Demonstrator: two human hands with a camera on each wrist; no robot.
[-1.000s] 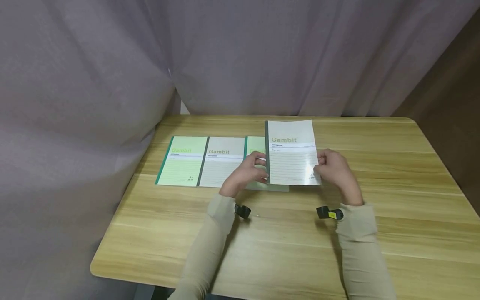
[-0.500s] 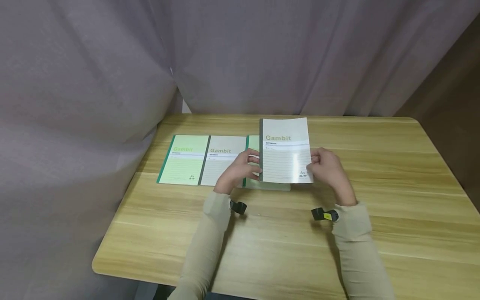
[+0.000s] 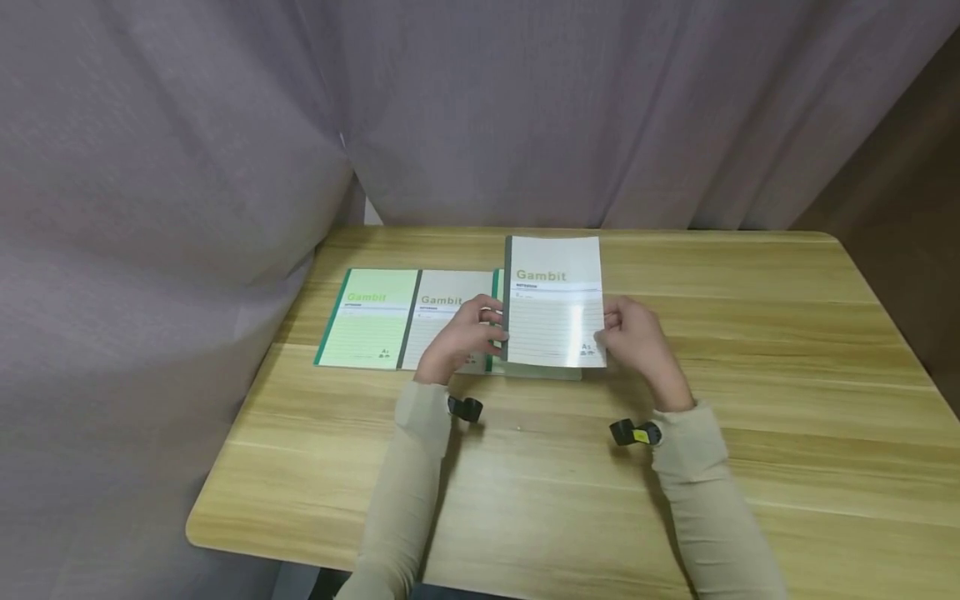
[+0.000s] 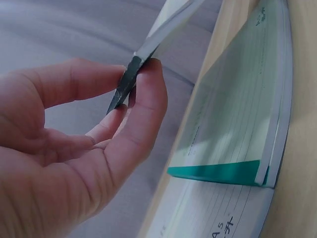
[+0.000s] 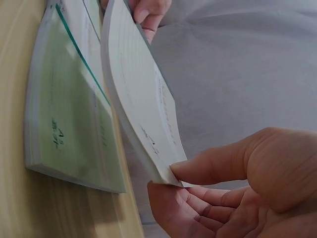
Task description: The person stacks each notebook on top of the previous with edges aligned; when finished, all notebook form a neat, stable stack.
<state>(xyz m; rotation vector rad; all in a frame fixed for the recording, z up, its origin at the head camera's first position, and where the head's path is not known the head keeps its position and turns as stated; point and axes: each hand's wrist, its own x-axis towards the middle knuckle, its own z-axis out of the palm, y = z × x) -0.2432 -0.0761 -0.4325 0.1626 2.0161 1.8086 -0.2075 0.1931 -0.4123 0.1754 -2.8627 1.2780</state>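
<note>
Both hands hold a grey-white "Gambit" notebook (image 3: 553, 308) with a dark spine, raised above the table. My left hand (image 3: 459, 337) pinches the spine edge between thumb and fingers, as the left wrist view shows. On the opposite edge, near the lower corner, my right hand (image 3: 639, 342) pinches with its thumb on the cover and fingers beneath. Under the raised notebook lies a green notebook (image 4: 233, 99) with a teal spine, mostly hidden in the head view. The right wrist view shows a gap between this green notebook (image 5: 74, 124) and the held one.
To the left, a grey notebook (image 3: 429, 333) and another green notebook (image 3: 367, 321) lie side by side in a row with the covered one. They rest on a wooden table (image 3: 547, 500). A grey curtain (image 3: 480, 108) hangs behind the table and along its left side.
Both hands have carried the grey-white notebook to the left, so it covers more of the green notebook beneath. The row of notebooks on the table stays in place.
</note>
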